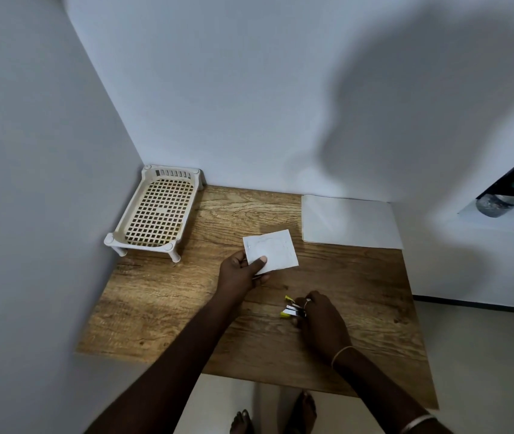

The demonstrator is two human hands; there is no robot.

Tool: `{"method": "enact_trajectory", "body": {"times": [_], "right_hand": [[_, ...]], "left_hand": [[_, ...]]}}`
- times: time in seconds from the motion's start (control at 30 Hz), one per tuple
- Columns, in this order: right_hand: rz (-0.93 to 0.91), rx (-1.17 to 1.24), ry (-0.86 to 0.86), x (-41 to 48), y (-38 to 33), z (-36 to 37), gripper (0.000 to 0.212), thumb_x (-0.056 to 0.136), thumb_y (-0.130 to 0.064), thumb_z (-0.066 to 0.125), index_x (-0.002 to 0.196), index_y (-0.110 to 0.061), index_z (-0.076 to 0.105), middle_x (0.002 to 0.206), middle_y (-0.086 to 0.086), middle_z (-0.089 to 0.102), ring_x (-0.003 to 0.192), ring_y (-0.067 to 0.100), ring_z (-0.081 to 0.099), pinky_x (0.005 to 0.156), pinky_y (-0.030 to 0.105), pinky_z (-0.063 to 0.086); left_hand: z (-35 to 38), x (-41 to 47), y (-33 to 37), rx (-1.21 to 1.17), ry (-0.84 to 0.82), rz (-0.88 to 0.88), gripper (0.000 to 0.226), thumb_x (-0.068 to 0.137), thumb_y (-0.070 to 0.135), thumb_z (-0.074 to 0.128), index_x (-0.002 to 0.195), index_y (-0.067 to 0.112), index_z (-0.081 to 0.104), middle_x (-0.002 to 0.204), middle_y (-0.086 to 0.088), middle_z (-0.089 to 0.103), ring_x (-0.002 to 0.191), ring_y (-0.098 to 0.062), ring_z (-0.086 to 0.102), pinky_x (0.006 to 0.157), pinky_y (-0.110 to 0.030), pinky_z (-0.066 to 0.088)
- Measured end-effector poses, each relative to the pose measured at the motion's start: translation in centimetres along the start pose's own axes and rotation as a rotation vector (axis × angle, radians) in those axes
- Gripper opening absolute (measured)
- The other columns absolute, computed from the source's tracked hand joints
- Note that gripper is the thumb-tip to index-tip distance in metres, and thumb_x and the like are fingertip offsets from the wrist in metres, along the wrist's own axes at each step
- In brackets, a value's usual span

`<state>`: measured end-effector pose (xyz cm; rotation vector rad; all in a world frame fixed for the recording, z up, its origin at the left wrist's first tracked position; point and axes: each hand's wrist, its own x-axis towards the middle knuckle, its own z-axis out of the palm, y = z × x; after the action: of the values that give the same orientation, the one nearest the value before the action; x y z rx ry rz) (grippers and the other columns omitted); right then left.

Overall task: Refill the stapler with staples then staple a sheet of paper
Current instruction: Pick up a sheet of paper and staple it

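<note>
My left hand holds a small folded white paper by its near left corner, thumb on top, just above the wooden table. My right hand is closed around a small yellow and black stapler low over the table, in front of and to the right of the paper. Only the stapler's left end shows; the rest is hidden under my fingers. I cannot see any loose staples.
A cream plastic lattice tray on short legs stands in the back left corner against the walls. A stack of white sheets lies at the back right of the table. My bare feet are below the table's near edge.
</note>
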<state>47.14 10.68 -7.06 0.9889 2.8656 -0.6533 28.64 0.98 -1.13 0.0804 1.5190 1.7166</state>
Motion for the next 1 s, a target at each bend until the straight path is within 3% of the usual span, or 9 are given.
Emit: {"method": "enact_trajectory", "body": {"times": [0.13,0.2,0.3,0.43,0.6,0.83,1.0], "right_hand": [[0.169,0.505,0.073,0.1,-0.6,-0.7,0.008,0.088,-0.024,0.070,0.094,-0.026,0.075,0.088,-0.006,0.068,0.086,0.013,0.062,0.075,0.034,0.050],[0.241,0.779,0.069,0.2,-1.1,-1.5,0.013,0.093,-0.023,0.069,0.103,-0.021,0.077,0.089,-0.005,0.075,0.086,0.011,0.069,0.076,0.031,0.053],[0.326,1.088,0.016,0.2,-2.5,-2.9,0.017,0.097,-0.024,0.064,0.108,-0.019,0.076,0.083,-0.005,0.077,0.077,0.010,0.071,0.064,0.024,0.054],[0.393,1.474,-0.042,0.4,-4.5,-4.4,0.025,0.097,-0.023,0.063,0.116,-0.008,0.069,0.089,0.008,0.074,0.076,0.017,0.073,0.066,0.029,0.058],[0.383,1.539,-0.029,0.9,-5.6,-5.4,0.028,0.097,-0.018,0.063,0.121,-0.002,0.066,0.099,0.013,0.070,0.085,0.024,0.071,0.070,0.033,0.060],[0.396,1.523,-0.008,1.3,-5.7,-5.4,0.033,0.096,-0.020,0.065,0.123,-0.001,0.065,0.098,0.017,0.067,0.083,0.024,0.070,0.073,0.038,0.061],[0.446,1.537,0.010,1.6,-5.8,-5.3,0.023,0.095,-0.016,0.067,0.113,-0.003,0.069,0.090,0.012,0.069,0.075,0.023,0.072,0.069,0.037,0.061]], "left_hand": [[-0.1,-0.1,0.5,-0.004,-0.025,0.021,0.030,0.091,0.010,0.073,0.121,0.008,0.069,0.107,-0.004,0.079,0.098,-0.022,0.076,0.075,-0.032,0.063],[-0.1,-0.1,0.7,-0.004,-0.038,0.035,0.029,0.091,0.011,0.074,0.120,0.009,0.069,0.108,-0.005,0.079,0.098,-0.022,0.076,0.075,-0.030,0.062],[-0.2,-0.2,1.1,0.009,-0.035,0.041,0.029,0.091,0.012,0.074,0.119,0.008,0.069,0.108,-0.005,0.079,0.099,-0.023,0.076,0.076,-0.031,0.063],[-0.4,-0.1,1.3,0.018,-0.037,0.046,0.028,0.091,0.012,0.073,0.119,0.010,0.069,0.108,-0.005,0.079,0.100,-0.023,0.076,0.078,-0.032,0.063],[-0.5,0.0,1.3,0.025,-0.038,0.048,0.027,0.091,0.010,0.074,0.118,0.008,0.070,0.107,-0.007,0.079,0.099,-0.025,0.076,0.076,-0.032,0.063],[-0.6,0.1,1.4,0.042,-0.057,0.040,0.025,0.091,0.009,0.074,0.116,0.011,0.071,0.104,-0.006,0.079,0.095,-0.023,0.077,0.074,-0.031,0.063],[-0.5,0.3,1.2,0.071,-0.079,0.029,0.027,0.090,0.009,0.075,0.117,0.008,0.071,0.103,-0.008,0.079,0.093,-0.023,0.077,0.070,-0.029,0.062]]}}
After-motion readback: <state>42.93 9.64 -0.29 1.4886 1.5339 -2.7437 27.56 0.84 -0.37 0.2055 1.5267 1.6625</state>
